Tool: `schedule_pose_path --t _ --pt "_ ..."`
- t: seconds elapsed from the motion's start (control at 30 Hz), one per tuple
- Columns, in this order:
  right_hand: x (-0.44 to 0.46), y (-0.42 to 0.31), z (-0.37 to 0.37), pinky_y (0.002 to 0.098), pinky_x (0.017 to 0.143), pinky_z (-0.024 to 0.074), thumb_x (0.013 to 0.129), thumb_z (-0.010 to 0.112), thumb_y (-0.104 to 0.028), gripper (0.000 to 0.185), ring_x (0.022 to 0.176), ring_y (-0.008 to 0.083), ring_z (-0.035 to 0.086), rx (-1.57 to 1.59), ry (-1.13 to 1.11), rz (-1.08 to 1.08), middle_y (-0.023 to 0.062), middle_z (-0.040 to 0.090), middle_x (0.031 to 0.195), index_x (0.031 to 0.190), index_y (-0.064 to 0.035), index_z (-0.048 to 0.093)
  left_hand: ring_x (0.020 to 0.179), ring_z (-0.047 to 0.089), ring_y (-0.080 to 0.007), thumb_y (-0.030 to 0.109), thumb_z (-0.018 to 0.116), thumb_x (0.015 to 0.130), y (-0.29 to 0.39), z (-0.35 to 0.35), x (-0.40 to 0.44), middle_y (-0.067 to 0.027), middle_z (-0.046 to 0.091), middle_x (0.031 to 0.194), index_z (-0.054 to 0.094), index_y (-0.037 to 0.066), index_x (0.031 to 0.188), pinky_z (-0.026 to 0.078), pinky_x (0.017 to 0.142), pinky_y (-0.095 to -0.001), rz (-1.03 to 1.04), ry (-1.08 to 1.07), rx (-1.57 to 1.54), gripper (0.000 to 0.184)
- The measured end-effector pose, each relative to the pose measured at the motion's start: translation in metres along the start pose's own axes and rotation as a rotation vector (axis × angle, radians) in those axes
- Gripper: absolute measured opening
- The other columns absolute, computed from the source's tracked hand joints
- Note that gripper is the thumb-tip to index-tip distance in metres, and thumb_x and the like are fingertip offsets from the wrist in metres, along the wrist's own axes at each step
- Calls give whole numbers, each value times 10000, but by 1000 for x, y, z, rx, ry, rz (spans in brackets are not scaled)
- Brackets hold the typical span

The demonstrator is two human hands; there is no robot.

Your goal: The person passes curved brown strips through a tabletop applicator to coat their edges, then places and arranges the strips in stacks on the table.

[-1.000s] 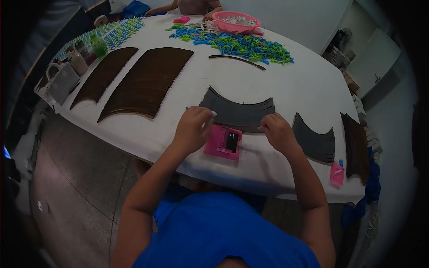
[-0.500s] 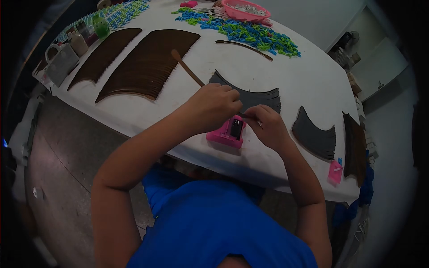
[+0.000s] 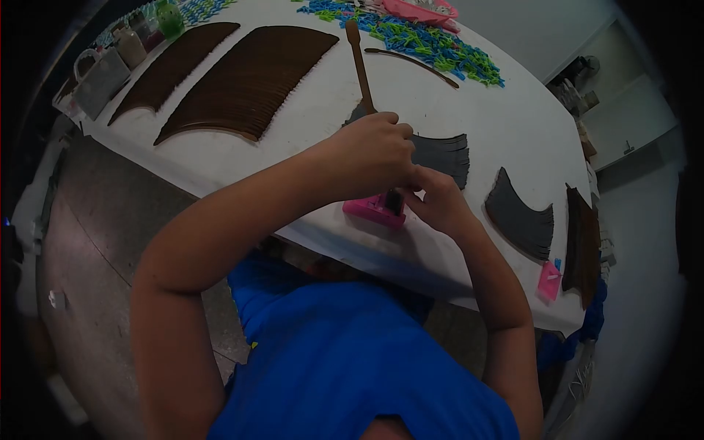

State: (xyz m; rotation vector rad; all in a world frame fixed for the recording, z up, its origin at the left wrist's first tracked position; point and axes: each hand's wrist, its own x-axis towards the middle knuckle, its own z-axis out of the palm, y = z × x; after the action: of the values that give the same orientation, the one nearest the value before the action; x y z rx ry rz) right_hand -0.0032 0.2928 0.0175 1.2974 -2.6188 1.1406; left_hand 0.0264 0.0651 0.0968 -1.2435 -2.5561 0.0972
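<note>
My left hand [image 3: 374, 152] is closed round a long brown strip [image 3: 358, 66], whose wider end points up and away over the table. Against its fingers, my right hand [image 3: 438, 196] is pinched closed; whatever lies between its fingertips is hidden. Just below both hands is a pink box [image 3: 375, 210] with a dark part at its right side. Behind the hands lies a fanned stack of dark grey strips [image 3: 444, 155], partly covered by my left hand.
Two brown stacks [image 3: 249, 81] lie on the left of the white table [image 3: 308, 176]. A single curved strip [image 3: 414, 64], blue and green clips [image 3: 433, 51] and a pink basket [image 3: 422, 12] are at the back. Another grey stack [image 3: 519, 216] and a pink piece [image 3: 548, 281] are at right.
Both hands have come together above the pink box. The brown strip in my left hand has swung more upright. The camera view has shifted, and the person across the table is out of view.
</note>
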Motion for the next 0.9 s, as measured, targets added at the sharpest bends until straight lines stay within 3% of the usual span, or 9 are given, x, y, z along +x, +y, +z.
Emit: schedule_pose_path --t 0.03,0.1,0.13,0.2,0.3,0.53,0.63,0.83,0.9 --pt "0 2 1 391 709 579 904 748 -48 147 787 296 717 -3 2 -9 129 705 892 1023 -36 663 987 676 -199 205 725 925 0 2 0 -28 714 887 800 165 954 521 970 -361 0 -1 -4 89" --pt "-1 3 2 391 706 577 904 749 -49 145 776 292 712 -4 4 -14 127 704 887 1020 -38 664 964 687 -188 276 761 886 -1 6 1 -2 744 837 770 159 762 502 881 -334 22 91 58 171" --pt "-1 3 2 391 703 575 904 750 -51 140 768 290 707 -18 8 -16 128 701 883 1016 -39 667 964 687 -188 276 761 886 -1 8 1 -2 744 837 770 159 762 502 881 -334 22 89 55 171" --pt "-1 3 3 391 699 573 905 750 -53 135 760 288 702 -31 11 -17 129 699 879 1012 -39 669 985 680 -197 193 731 920 -1 5 1 -29 713 882 798 162 940 523 982 -363 5 25 -12 77" --pt "0 2 6 390 695 570 906 750 -57 125 755 284 697 -23 27 -2 131 699 878 1004 -40 674 974 687 -193 285 766 881 -3 7 1 -9 745 851 773 160 785 496 890 -339 27 117 23 158" --pt "1 1 7 393 699 564 906 757 -64 139 751 274 682 -17 40 -7 120 686 861 1023 -43 686 981 694 -198 267 763 875 -4 5 -2 -15 748 862 780 186 819 503 914 -345 24 92 42 99" --pt "-1 3 7 392 702 566 905 760 -65 152 759 266 683 -36 53 -24 113 688 866 1042 -51 697 955 669 -194 170 730 894 -3 4 -7 -19 702 873 806 171 936 520 936 -356 7 59 -8 87" --pt "-8 4 3 336 692 571 911 761 -30 165 773 205 686 -35 65 -45 89 705 937 1069 -49 717 959 690 -221 168 733 880 -6 32 -23 -25 724 873 810 178 901 535 870 -367 -50 118 -108 81" --pt "-10 5 1 339 690 572 906 757 -23 173 773 207 681 -58 60 -61 86 704 934 1073 -54 722 904 661 -220 93 736 822 -5 43 -29 -40 691 875 790 135 938 549 826 -371 -75 182 -173 134"
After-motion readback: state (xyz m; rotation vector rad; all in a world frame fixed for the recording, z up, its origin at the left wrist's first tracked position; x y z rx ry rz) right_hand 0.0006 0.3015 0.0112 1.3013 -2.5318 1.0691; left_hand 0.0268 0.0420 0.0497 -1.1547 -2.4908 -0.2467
